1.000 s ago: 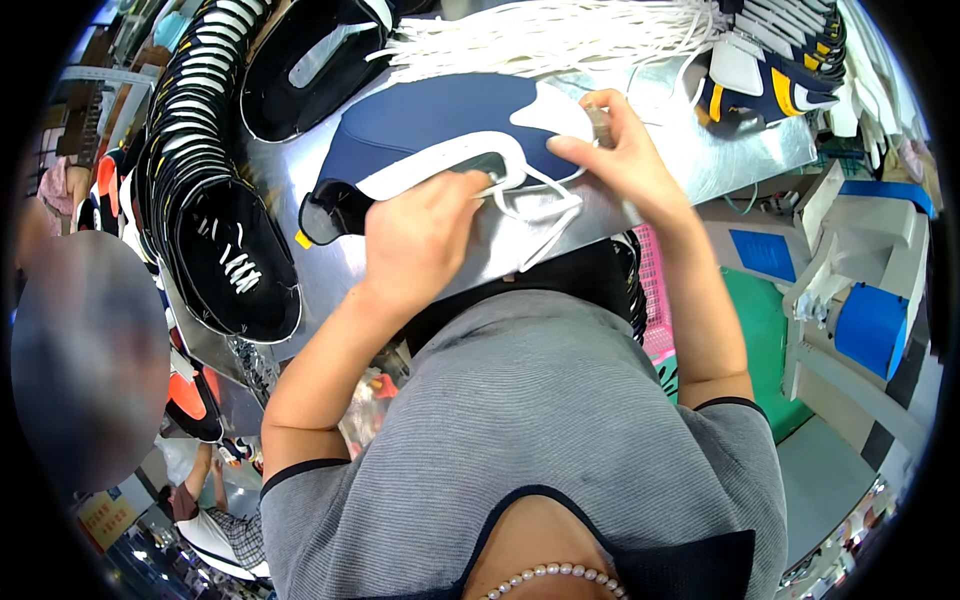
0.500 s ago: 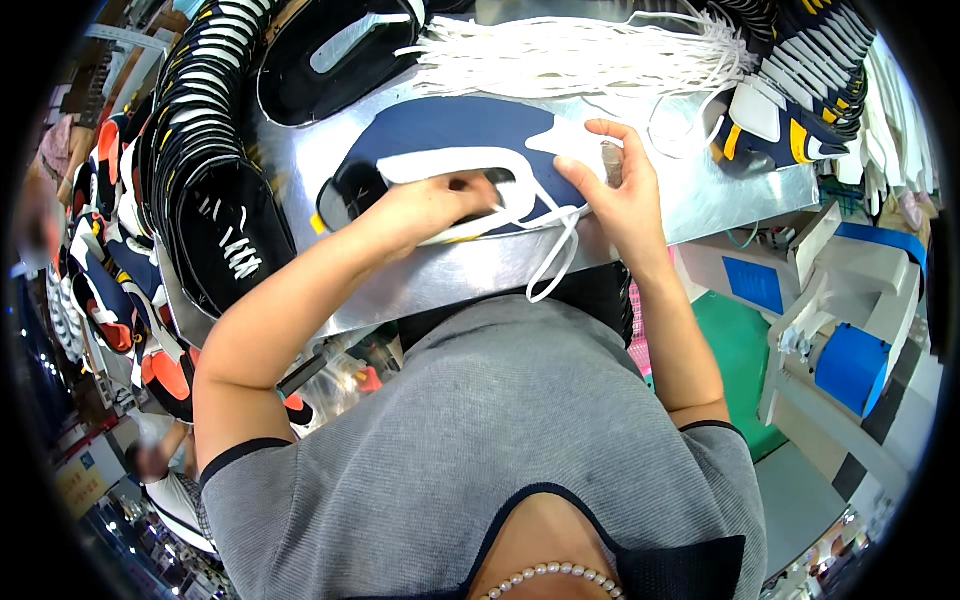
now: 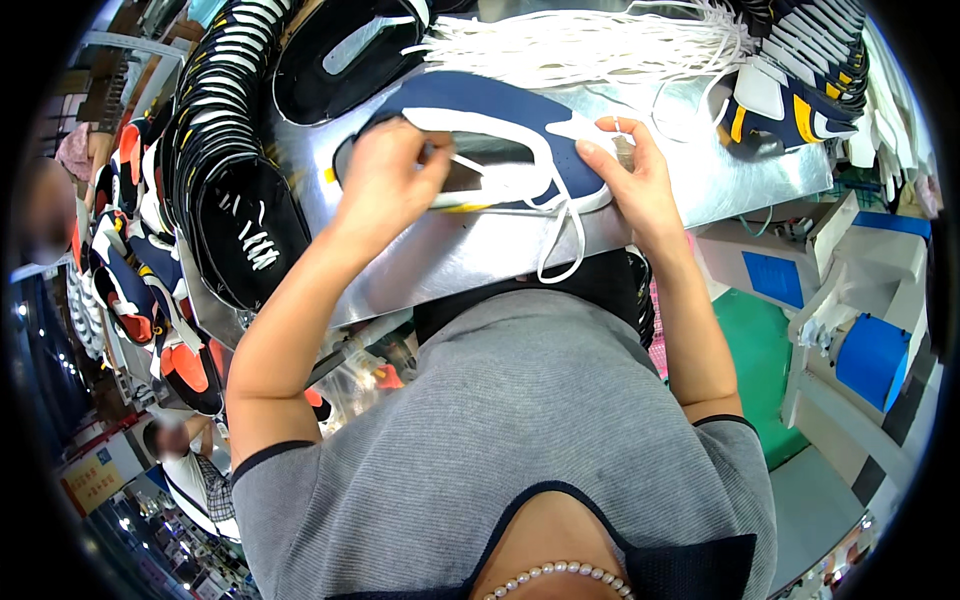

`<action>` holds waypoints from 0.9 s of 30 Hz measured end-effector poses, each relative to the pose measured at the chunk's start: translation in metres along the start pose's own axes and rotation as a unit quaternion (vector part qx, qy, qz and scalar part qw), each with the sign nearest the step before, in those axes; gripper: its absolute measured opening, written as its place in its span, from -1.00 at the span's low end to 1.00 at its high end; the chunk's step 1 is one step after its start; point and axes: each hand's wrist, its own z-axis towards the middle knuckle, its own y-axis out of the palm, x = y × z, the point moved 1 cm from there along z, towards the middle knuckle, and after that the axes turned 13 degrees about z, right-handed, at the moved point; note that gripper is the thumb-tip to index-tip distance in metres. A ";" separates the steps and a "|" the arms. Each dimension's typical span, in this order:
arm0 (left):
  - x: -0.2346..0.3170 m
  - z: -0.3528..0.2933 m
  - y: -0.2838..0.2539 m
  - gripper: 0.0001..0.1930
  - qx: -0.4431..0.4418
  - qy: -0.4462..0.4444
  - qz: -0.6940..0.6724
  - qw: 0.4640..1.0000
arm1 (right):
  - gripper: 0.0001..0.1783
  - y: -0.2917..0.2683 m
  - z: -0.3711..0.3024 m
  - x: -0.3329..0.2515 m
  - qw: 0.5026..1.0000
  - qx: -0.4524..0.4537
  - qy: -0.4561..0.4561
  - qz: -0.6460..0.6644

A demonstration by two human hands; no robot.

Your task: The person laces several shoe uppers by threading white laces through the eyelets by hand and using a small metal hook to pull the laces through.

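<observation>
A navy and white shoe upper [image 3: 480, 95] lies on the metal tabletop before me, its opening facing me. My left hand [image 3: 395, 175] is over its left end, fingers pinched and slightly blurred, on a white shoelace [image 3: 467, 163] that runs into the opening. At the right end, my right hand [image 3: 640, 185] holds the white toe part, thumb on top; some of its fingers are hidden. A loop of lace [image 3: 580, 250] hangs over the near side of the upper.
White laces [image 3: 580, 50] lie in a bundle at the back. Nested black uppers [image 3: 240, 230] curve along the left, another black upper [image 3: 340, 60] beside them. More navy uppers [image 3: 790, 110] are stacked at the right. A pale machine with a blue part [image 3: 870, 360] stands beyond the table's right edge.
My left hand has drawn back up and left out of the opening, with lace stretched behind it. The upper's far side has tipped up, and my right hand stays at the toe.
</observation>
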 end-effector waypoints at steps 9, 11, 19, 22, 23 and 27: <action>-0.185 -0.090 -0.168 -0.86 0.289 -0.224 0.378 0.850 | -0.51 -0.044 -0.004 -0.018 0.991 0.083 0.018 0.101; -0.151 -0.092 -0.142 -0.85 0.281 -0.130 0.317 0.897 | -0.55 -0.041 -0.002 -0.010 0.998 0.049 0.026 0.013; 0.058 0.002 -0.046 -0.94 0.073 0.255 -0.073 0.961 | -0.52 -0.035 -0.001 -0.029 0.836 0.101 -0.222 -0.492; 0.056 0.014 -0.033 -0.93 0.133 0.200 -0.019 0.971 | -0.70 -0.049 -0.002 -0.039 0.964 0.056 -0.173 -0.195; 0.062 0.016 -0.024 -0.93 0.147 0.215 0.023 0.965 | -0.70 -0.044 -0.007 -0.042 0.989 0.008 -0.121 -0.090; 0.074 0.026 0.006 -0.88 0.136 0.234 -0.014 0.963 | -0.72 0.014 -0.013 -0.033 0.983 -0.151 -0.096 -0.045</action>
